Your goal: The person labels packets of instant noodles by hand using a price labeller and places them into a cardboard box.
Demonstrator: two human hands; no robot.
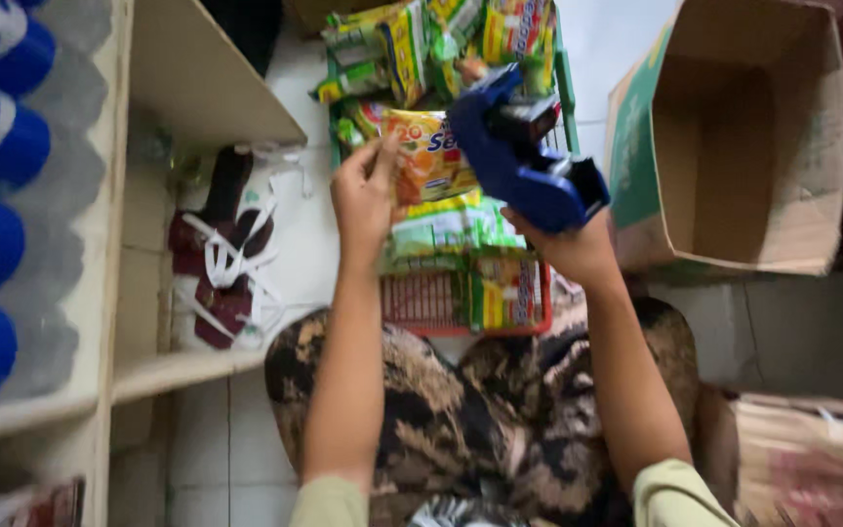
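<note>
Over red basket (421,304) of snack packets — left hand (363,195) pinching orange packet (428,156), right hand (568,249) closed around blue price-label gun (524,156); open cardboard box (734,146) beside.

A glossy plastic-film noodle packet (428,156), orange and yellow, catches light beside a smooth blue hard-plastic labelling gun (524,156) at upper centre of the frame. Below, more shiny wrappers fill a red plastic basket (421,303). Matt brown cardboard forms the open box (734,146) at upper right; pale, dull-finished wooden shelves (197,78) line the left.
</note>
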